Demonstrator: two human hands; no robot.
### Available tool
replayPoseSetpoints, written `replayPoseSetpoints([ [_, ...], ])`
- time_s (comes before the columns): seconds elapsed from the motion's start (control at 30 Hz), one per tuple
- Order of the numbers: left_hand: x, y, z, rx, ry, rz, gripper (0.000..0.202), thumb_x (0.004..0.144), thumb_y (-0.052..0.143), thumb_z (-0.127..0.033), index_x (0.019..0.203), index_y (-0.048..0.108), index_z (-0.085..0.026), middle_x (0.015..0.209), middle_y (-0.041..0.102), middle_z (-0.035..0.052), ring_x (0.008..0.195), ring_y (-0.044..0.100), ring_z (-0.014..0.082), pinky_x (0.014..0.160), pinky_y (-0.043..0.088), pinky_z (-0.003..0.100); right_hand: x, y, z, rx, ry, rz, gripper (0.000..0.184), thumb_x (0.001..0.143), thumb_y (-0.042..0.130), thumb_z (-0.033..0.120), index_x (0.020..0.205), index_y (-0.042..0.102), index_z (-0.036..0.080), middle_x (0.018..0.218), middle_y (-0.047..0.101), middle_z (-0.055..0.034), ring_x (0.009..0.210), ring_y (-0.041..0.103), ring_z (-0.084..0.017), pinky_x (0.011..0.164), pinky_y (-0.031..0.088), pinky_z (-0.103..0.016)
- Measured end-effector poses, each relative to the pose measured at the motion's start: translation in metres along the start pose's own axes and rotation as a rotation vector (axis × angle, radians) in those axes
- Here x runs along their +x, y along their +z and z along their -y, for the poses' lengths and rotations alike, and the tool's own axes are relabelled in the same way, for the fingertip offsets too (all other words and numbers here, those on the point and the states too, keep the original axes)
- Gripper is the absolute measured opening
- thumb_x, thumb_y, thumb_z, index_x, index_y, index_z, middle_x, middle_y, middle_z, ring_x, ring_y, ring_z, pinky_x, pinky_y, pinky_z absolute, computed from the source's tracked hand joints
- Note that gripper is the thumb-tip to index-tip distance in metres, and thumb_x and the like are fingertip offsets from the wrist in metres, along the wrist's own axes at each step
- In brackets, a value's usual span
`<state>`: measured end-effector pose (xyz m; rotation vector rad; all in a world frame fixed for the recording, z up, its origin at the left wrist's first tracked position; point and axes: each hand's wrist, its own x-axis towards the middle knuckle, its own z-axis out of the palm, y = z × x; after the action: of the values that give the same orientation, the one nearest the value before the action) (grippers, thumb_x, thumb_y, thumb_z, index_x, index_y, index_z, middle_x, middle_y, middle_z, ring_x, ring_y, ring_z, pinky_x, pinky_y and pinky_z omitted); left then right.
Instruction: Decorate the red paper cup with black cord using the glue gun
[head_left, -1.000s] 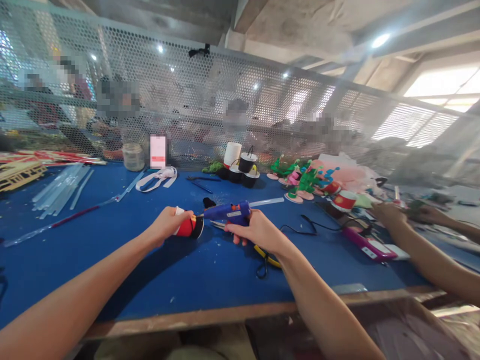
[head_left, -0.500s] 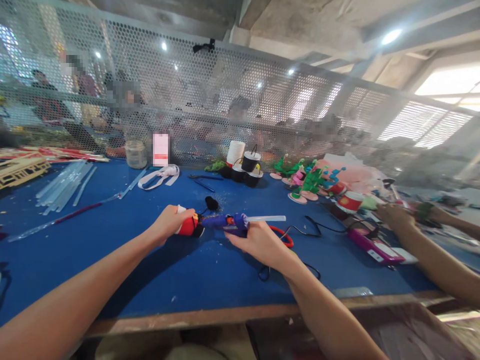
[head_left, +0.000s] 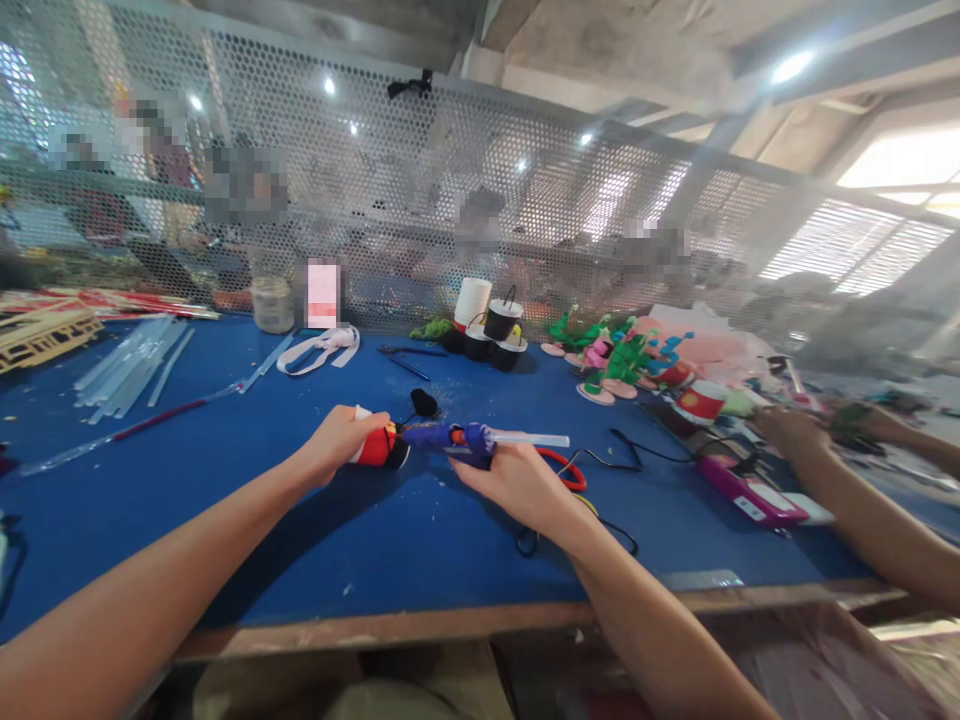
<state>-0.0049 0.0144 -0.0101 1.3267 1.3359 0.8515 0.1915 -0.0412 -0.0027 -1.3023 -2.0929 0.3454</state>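
Note:
My left hand (head_left: 341, 440) is closed around a small red, white and black cup (head_left: 375, 447), tilted on its side just above the blue table. In my right hand (head_left: 517, 475) is a blue hot glue gun (head_left: 457, 437), with a clear glue stick (head_left: 536, 439) poking out of its back. The gun points left and its nozzle meets the cup's black end; whether it touches I cannot tell. Behind the cup lies a small black round piece (head_left: 424, 402).
Clear glue sticks (head_left: 135, 365), a white ribbon (head_left: 319, 350) and pliers (head_left: 409, 360) lie behind my hands. Black-and-white cups (head_left: 499, 330) stand by the mesh. To the right are green pipe-cleaner plants (head_left: 622, 360), a purple power strip (head_left: 750, 492) and a co-worker's hand (head_left: 791, 435).
The cup and glue gun have barely moved; both hands keep their holds. The view has shifted slightly.

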Motion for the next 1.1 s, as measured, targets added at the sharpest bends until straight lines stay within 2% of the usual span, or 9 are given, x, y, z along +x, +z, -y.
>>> replayPoseSetpoints([
  [0.2,-0.0007,0.0003,-0.0010,0.000,-0.001,-0.003,0.028,0.056,0.058,-0.041,0.054,0.052,-0.014,0.044,0.047,-0.0032,0.044,0.040,0.0102,0.048,0.025,0.023,-0.0004,0.0002,0.0005,-0.042,-0.018,-0.006,0.014,0.071,0.047,0.020,0.057,0.044,0.019,0.057,0.049,0.0018,0.053,0.044,-0.011,0.052,0.033,-0.023],
  [0.6,-0.0022,0.0008,-0.0022,0.002,-0.004,-0.007,0.029,0.054,0.060,-0.042,0.054,0.052,-0.014,0.044,0.047,-0.0028,0.045,0.041,0.0109,0.048,0.025,0.024,-0.0021,-0.0012,0.0007,-0.045,-0.042,0.015,0.011,0.070,0.048,0.020,0.060,0.047,0.018,0.058,0.051,0.0017,0.054,0.045,-0.011,0.052,0.034,-0.022],
  [0.83,0.0006,-0.0006,0.0032,0.078,0.071,0.008,0.030,0.059,0.057,-0.044,0.056,0.052,-0.014,0.046,0.045,-0.0037,0.045,0.037,0.0093,0.047,0.022,0.023,0.0004,-0.0046,0.0022,-0.004,0.161,0.050,0.018,0.070,0.049,0.023,0.053,0.046,0.018,0.043,0.042,0.0042,0.044,0.041,-0.010,0.044,0.031,-0.022],
  [1.1,0.0041,-0.0025,0.0069,0.131,0.124,0.035,0.033,0.060,0.056,-0.046,0.053,0.051,-0.014,0.044,0.041,-0.0045,0.043,0.033,0.0083,0.045,0.019,0.023,0.0015,-0.0062,0.0025,0.068,0.192,0.019,0.013,0.069,0.050,0.022,0.058,0.054,0.017,0.040,0.045,0.0044,0.041,0.045,-0.011,0.042,0.033,-0.022],
])
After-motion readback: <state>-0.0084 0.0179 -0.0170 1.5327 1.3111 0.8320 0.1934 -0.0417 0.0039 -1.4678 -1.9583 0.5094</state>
